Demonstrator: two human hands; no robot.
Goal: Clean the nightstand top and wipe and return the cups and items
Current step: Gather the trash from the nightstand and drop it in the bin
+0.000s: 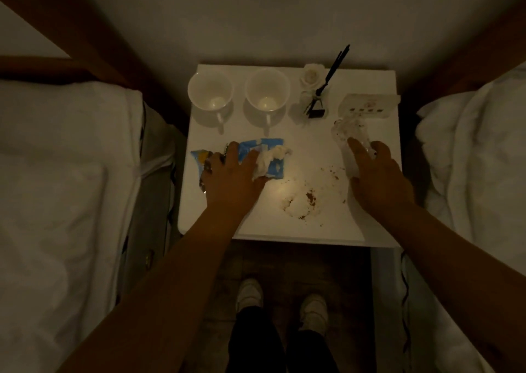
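Observation:
The white nightstand top (313, 150) carries two white cups, one at the back left (210, 93) and one beside it (267, 92), handles toward me. My left hand (233, 173) lies spread on a blue snack wrapper (267, 153) and a crumpled white tissue (270, 157), fingers resting on them. My right hand (375, 173) lies over a crumpled clear plastic wrapper (348, 133), fingers curled against it. Brown crumbs and a white spill (301, 202) mark the front middle of the top.
A small vase with a white rose and black reed sticks (314, 88) stands at the back. A white multi-socket block (368, 105) sits back right. Beds with white bedding flank the nightstand left (71, 173) and right (478, 159). My shoes (250, 293) stand below.

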